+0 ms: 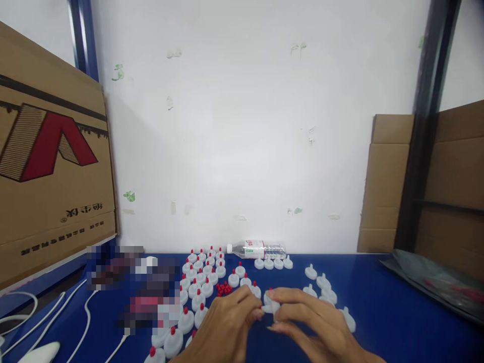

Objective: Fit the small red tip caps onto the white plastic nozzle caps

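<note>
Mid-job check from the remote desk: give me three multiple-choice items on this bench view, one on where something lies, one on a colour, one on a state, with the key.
1. Where does the plastic water bottle lie?
A. at the wall, behind the caps
B. on the cardboard box
C. in the right hand

2. What colour are the tips on the finished white caps at the left?
A. green
B. red
C. black

3. How does the white cap between the hands stand?
A. alone on the table
B. pinched between both hands
C. under the bottle

Key: 1 A, the bottle lies on its side along the white wall. 2 B, each carries a red tip. 3 B, fingers of the left hand and right hand meet on it.
</note>
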`<state>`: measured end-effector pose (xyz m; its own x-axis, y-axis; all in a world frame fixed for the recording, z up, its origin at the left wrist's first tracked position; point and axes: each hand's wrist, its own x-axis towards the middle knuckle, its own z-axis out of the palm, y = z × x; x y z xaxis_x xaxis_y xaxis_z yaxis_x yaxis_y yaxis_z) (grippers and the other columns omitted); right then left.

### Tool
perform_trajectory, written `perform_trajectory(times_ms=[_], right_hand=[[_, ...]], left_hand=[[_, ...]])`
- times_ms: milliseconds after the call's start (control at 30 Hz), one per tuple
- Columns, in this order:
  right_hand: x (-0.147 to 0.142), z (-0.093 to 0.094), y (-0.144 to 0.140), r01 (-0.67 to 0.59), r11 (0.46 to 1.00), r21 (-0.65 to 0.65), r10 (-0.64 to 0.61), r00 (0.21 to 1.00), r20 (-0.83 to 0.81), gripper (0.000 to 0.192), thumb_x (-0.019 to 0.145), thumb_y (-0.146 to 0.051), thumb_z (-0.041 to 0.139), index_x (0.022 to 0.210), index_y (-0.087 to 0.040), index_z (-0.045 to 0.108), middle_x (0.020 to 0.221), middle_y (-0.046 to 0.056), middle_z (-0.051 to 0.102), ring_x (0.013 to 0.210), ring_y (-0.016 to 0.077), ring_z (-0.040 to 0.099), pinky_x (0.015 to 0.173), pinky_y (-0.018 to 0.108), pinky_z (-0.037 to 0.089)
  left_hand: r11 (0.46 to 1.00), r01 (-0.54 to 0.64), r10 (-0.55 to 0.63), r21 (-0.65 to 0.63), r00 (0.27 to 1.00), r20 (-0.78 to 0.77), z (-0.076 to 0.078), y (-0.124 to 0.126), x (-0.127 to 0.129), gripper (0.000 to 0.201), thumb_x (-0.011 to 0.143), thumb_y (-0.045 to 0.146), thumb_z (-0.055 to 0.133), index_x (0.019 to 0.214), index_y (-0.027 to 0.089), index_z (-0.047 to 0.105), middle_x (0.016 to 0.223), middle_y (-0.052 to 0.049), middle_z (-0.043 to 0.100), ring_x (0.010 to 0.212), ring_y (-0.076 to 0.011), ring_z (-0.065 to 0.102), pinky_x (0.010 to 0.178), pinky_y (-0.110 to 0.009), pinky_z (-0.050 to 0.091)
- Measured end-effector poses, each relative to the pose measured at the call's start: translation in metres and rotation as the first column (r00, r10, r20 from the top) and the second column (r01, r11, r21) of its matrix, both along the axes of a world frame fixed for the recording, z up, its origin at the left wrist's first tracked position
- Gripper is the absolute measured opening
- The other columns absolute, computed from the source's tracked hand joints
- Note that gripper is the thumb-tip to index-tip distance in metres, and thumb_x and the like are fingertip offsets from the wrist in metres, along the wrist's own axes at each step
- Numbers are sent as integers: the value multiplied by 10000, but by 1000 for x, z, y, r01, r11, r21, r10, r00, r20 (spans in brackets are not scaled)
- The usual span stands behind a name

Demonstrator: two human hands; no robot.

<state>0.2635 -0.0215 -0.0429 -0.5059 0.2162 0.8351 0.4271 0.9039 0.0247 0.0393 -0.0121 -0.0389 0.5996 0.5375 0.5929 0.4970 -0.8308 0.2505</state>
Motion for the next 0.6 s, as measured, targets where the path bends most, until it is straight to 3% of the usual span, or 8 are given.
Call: perform_trajectory(times_ms=[233, 433, 500, 600], right_hand=[[0, 1, -2, -21, 1000, 7, 21, 1000, -10, 95, 1007, -150, 558, 1006, -204, 637, 1028, 80, 765, 1032, 169, 731, 911, 235, 584], [-1, 0, -1, 2, 999, 35, -4, 999, 46, 208, 981, -74, 512, 1088, -206, 633, 1132, 118, 708, 1053, 189, 708, 897, 286, 595], [-3, 3, -1, 68, 998, 6, -69, 991, 115, 272, 979, -57, 470, 1162, -197, 614, 1180, 146, 673, 1082, 205, 688, 883, 303, 596], [-3, 10, 2, 146, 980, -136, -108, 960, 260, 279, 989, -98, 462, 1212, -204, 593, 1184, 132, 652, 1055, 212, 674, 902, 334, 581]], left_hand=[[995, -3, 12, -100, 996, 86, -3, -6, 3, 337, 1049, 249, 294, 779, 230, 493, 773, -26, 603, 644, -159, 565, 562, -263, 380], [996, 5, 0, -91, 999, 52, 1, -2, 3, 372, 1067, 301, 283, 784, 234, 515, 748, -15, 609, 628, -162, 564, 555, -268, 387], [994, -33, 33, -104, 999, -2, 9, -1, -1, 362, 1074, 294, 293, 832, 235, 555, 794, -9, 627, 680, -165, 588, 611, -270, 415], [992, -101, 94, -69, 991, -91, 22, 4, -11, 265, 1069, 323, 363, 1017, 259, 615, 996, -21, 655, 914, -200, 625, 775, -299, 460]])
